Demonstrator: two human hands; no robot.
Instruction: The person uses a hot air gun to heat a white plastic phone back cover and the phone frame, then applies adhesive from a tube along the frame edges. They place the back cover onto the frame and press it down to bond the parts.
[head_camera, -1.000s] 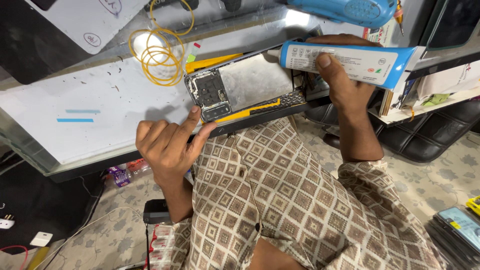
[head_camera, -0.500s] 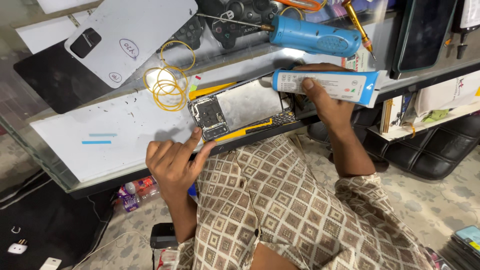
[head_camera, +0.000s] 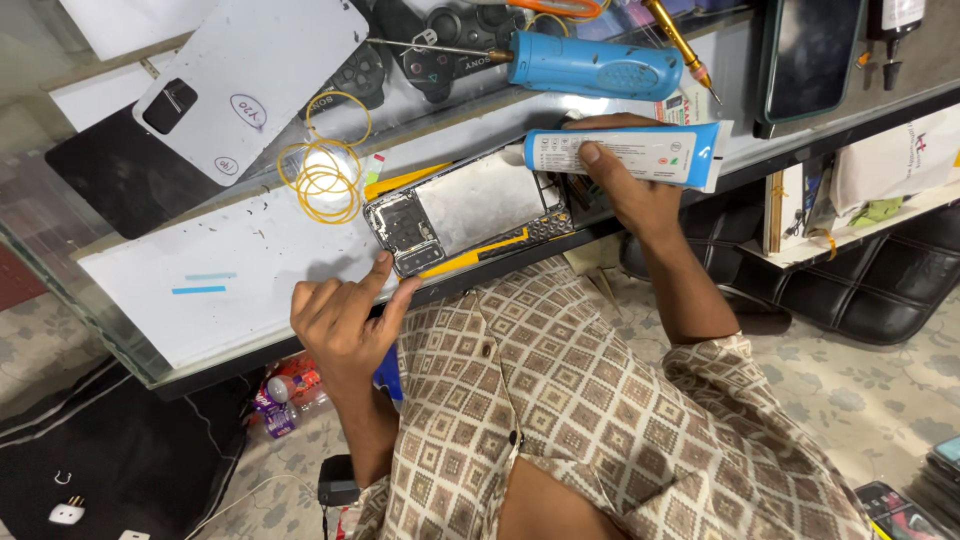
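The opened phone (head_camera: 465, 215) lay on the glass bench (head_camera: 120, 330) near its front edge, tilted so its long side ran up toward the right. Its back cover was off: a bare silvery metal plate filled the middle, a dark circuit section with small components sat at the left end, and yellow strips ran along the lower and upper edges. A darker perforated part showed at the right end.

The left hand (head_camera: 340, 320) rested at the bench edge just below the phone, fingers loosely curled, with the thumb tip pressed against the phone's lower left corner. The right hand (head_camera: 625, 190) gripped a white and blue tube (head_camera: 625, 155) lying sideways, thumb on top, its nozzle pointing left over the phone's upper right end.

Yellow rubber bands (head_camera: 320, 175) lay just left of the phone. Behind them sat a white phone back cover (head_camera: 250, 80), a blue handheld tool (head_camera: 590, 65) and a dark game controller (head_camera: 440, 50).
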